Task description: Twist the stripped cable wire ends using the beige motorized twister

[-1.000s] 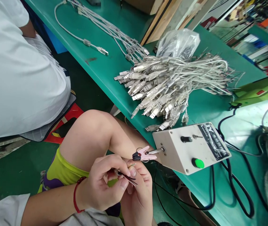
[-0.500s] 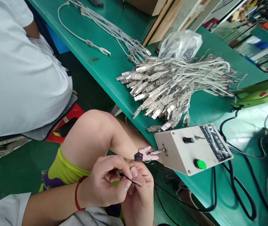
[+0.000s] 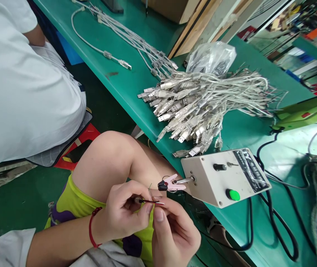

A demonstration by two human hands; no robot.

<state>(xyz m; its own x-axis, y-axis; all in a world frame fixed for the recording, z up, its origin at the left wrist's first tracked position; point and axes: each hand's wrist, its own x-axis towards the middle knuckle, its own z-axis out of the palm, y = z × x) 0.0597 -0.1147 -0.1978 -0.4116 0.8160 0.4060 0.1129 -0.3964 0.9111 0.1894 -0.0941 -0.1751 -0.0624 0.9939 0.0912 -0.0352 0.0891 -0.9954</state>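
Observation:
My left hand point(image 3: 127, 211), with a red cord round its wrist, is closed on the end of a cable point(image 3: 137, 200). Thin dark, red and white wires point(image 3: 154, 202) stick out of that end to the right, and a fine green wire point(image 3: 150, 186) stands up apart from them. At the tips of these wires, my right hand point(image 3: 176, 230) pinches with thumb and forefinger. Just beyond the fingers, a pink clip point(image 3: 172, 183) with black jaws sits on the metal shaft of a beige box point(image 3: 219, 178) with a green button. Most of the held cable is hidden by my left hand.
A large pile of grey USB cables point(image 3: 192, 107) lies on the green table point(image 3: 119, 81), a see-through plastic bag point(image 3: 211, 57) behind it. More cables point(image 3: 125, 33) lie farther left. Black cords point(image 3: 283, 222) loop at right. A person in white point(image 3: 27, 92) sits at left.
My right hand has turned and shifted right, its thumb and forefinger now at the wire tips. The wires point more level, and the green wire now stands up apart.

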